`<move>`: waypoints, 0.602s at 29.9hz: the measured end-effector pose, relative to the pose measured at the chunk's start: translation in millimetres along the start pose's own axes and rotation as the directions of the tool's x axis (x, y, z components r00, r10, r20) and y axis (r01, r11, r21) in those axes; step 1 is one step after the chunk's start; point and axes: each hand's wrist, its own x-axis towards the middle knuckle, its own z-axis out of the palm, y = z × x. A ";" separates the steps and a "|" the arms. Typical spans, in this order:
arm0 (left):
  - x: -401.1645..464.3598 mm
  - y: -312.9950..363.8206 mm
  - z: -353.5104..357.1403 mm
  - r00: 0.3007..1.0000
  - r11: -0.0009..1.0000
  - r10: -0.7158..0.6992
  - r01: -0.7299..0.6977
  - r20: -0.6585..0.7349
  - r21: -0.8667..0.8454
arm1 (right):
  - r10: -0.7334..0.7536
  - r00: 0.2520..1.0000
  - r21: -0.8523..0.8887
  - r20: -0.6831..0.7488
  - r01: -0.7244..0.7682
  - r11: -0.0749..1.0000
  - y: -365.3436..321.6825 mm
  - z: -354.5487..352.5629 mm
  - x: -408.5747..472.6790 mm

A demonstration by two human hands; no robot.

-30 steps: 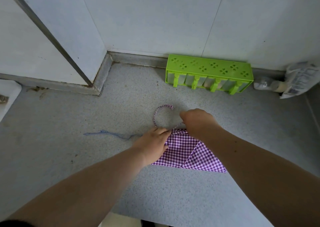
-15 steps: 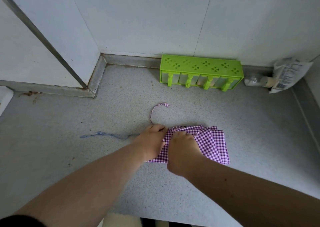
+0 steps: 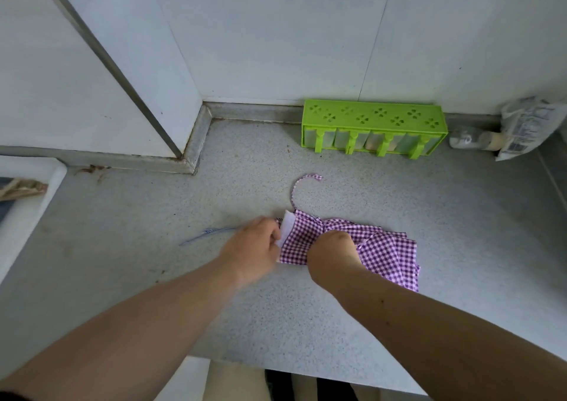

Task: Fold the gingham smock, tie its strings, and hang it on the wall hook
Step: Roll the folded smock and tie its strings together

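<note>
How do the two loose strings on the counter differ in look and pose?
The gingham string is purple-checked and flat; the blue string is thin and pale blue. The gingham string curls in an arc behind the smock; the blue string lies nearly straight, beside the left hand. Both lie untied on the counter.

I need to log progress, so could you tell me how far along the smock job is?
Done: the smock lies partly folded into layers on the counter. In hand: the left hand grips its left edge while the right hand presses the middle. Left: one string lies loose, nothing is tied, and no hook is in view.
</note>
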 end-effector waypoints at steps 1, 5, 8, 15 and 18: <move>-2.4 -6.5 -0.2 0.995 0.998 -0.067 0.067 0.069 -0.005 | 0.009 1.000 0.059 0.003 -0.009 0.998 1.9 -5.2 -2.1; 4.5 -21.6 11.8 0.860 0.904 -0.343 0.412 0.378 -0.117 | 0.093 0.996 0.423 0.001 -0.085 0.902 22.3 -25.0 -3.0; 2.2 -5.7 8.7 0.772 0.633 -0.373 0.617 0.514 -0.467 | 0.058 0.998 0.623 -0.005 -0.042 0.781 40.6 -40.7 -11.3; 14.4 30.3 -8.5 0.822 -0.150 -0.223 0.502 0.524 -0.852 | -0.011 0.993 0.992 0.122 -0.121 0.018 65.0 -43.5 -27.0; 14.0 42.1 -18.2 0.859 -0.108 -0.269 0.422 0.435 -0.900 | -0.020 0.988 0.971 0.154 -0.155 -0.180 67.4 -32.0 -28.1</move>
